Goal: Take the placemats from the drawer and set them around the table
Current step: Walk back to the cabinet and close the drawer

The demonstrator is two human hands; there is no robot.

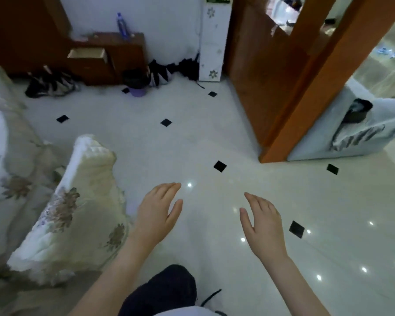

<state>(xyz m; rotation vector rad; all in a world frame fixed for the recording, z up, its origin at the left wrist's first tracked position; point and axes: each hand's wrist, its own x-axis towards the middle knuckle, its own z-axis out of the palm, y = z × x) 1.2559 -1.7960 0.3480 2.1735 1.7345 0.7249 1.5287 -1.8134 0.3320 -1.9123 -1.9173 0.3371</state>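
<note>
A small brown wooden cabinet (114,62) stands against the far wall, and its top drawer (88,53) is pulled out. What lies inside the drawer is hidden from here, and no placemat or table shows. My left hand (159,213) and my right hand (261,222) hang in front of me over the pale tiled floor, palms facing each other, fingers loosely spread, holding nothing. Both are far from the cabinet.
A sofa (62,208) with a cream floral cover fills the left side. A blue bottle (122,25) stands on the cabinet, with a purple bin (136,84) and dark bags (50,84) on the floor beside it. A brown door frame (306,87) rises at right.
</note>
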